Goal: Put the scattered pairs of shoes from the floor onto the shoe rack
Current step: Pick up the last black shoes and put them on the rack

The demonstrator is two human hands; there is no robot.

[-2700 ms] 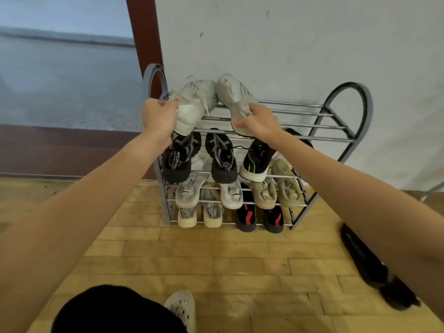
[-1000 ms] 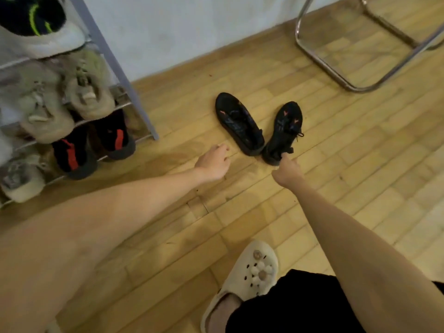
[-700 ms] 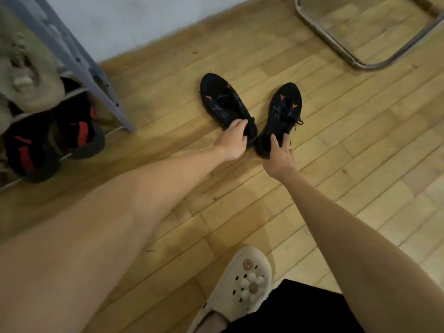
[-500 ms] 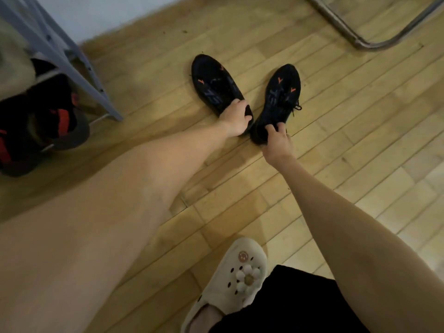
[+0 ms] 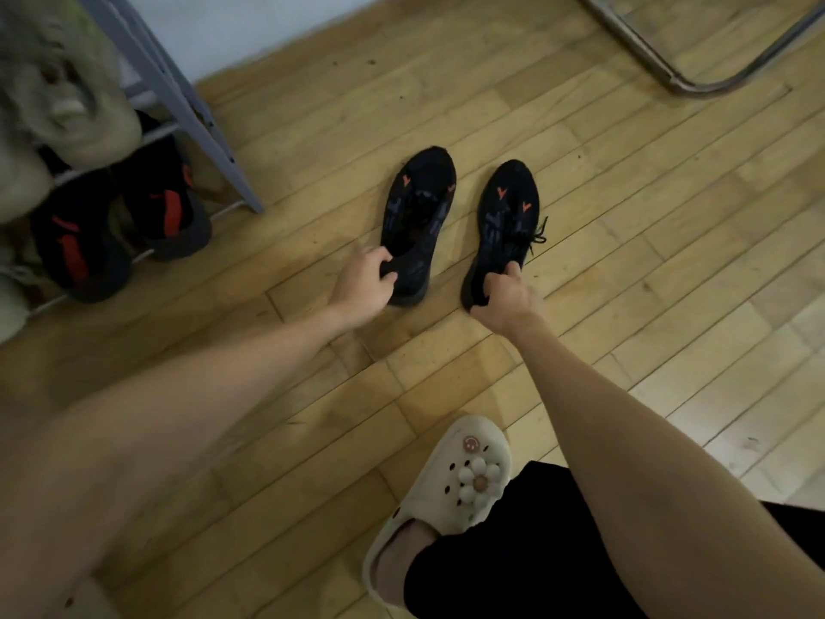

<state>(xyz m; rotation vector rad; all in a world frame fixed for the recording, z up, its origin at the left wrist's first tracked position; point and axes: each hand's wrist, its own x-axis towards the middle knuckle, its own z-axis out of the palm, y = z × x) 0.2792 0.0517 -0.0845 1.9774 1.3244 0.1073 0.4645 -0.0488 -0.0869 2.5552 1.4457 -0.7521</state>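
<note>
Two black sneakers with orange marks lie side by side on the wooden floor, toes pointing away from me. My left hand [image 5: 366, 285] grips the heel of the left black sneaker [image 5: 419, 212]. My right hand [image 5: 506, 297] is closed on the heel collar of the right black sneaker [image 5: 506, 221]. Both soles look to be on or very near the floor. The grey metal shoe rack [image 5: 178, 96] stands at the upper left, its shelves holding beige shoes [image 5: 67, 100] and black shoes with red stripes [image 5: 165, 203].
A curved chrome tube frame [image 5: 696, 78] rests on the floor at the upper right. My foot in a cream clog with a flower charm [image 5: 455, 489] stands at the bottom centre. A white wall meets the floor behind the rack.
I turned from the rack's top shelf, where I held white sneakers, down to the floor. Both hands reached the black pair and closed on the heels, and the two shoes now lie parallel.
</note>
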